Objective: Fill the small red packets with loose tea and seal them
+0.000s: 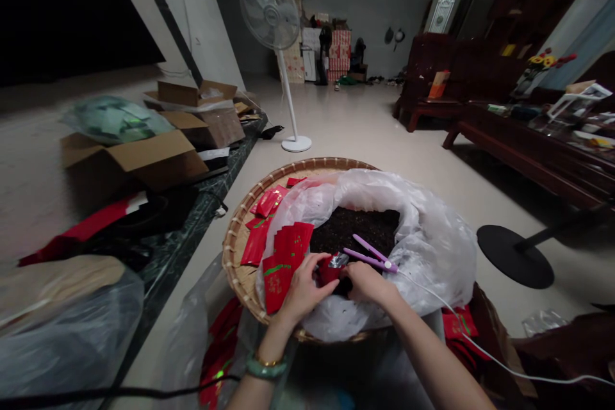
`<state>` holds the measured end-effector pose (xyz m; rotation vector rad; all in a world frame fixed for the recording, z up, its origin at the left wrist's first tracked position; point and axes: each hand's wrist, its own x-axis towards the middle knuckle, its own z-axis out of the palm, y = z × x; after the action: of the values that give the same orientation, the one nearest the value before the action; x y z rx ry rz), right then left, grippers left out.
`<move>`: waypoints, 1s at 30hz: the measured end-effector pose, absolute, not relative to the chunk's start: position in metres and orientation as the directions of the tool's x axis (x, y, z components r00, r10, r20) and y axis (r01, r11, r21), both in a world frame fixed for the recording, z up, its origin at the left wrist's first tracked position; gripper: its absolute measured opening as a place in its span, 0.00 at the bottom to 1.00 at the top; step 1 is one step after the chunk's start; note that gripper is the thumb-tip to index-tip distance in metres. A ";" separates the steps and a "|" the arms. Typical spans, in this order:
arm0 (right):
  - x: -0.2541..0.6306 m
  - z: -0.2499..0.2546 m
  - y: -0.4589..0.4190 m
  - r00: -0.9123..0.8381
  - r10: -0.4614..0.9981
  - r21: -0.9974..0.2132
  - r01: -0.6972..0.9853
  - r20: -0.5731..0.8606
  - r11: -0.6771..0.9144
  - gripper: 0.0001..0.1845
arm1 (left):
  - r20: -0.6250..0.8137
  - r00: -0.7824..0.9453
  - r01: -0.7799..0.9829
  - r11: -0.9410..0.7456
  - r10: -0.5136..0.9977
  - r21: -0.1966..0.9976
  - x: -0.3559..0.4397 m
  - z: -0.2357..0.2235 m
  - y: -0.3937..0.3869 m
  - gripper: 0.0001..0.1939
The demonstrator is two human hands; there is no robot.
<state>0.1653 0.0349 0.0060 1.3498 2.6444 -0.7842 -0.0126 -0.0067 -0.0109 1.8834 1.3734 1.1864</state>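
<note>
Red foil-lined packet (330, 271) sits pinched between both hands, foil edge showing. Left hand (305, 286) and right hand (368, 283) both narrow, gripping its sides. Purple sealer (369, 257) lies just beyond the right hand, near dark loose tea (353, 227) in a plastic bag (432, 250).

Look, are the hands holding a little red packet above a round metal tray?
No, the tray isn't metal: the head view shows it's woven bamboo. The rest is right: the left hand and right hand hold the little red packet above it.
</note>
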 end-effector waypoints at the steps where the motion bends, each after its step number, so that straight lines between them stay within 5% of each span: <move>1: 0.166 0.005 0.034 -0.622 0.735 -0.423 0.762 -0.268 0.490 0.24 | 0.347 0.100 0.475 -0.351 0.933 0.807 -0.013 -0.011 -0.007 0.22; 9: 0.167 0.000 0.032 -0.620 0.756 -0.465 0.743 -0.209 0.480 0.22 | 0.351 0.078 0.470 -0.345 0.933 0.812 -0.012 -0.011 -0.007 0.22; 20: 0.180 0.030 0.034 -0.526 0.847 -0.668 0.658 -0.078 0.348 0.14 | 0.361 0.059 0.477 -0.344 0.931 0.809 -0.011 -0.009 -0.007 0.22; 30: 0.169 0.095 0.038 -0.541 0.820 -0.590 0.605 0.187 0.534 0.13 | 0.332 0.054 0.482 -0.316 0.942 0.817 -0.007 -0.011 -0.007 0.22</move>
<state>0.1692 0.0378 0.0948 1.5577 3.1284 -0.8709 -0.0072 -0.0067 -0.0110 1.8392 1.4218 1.2054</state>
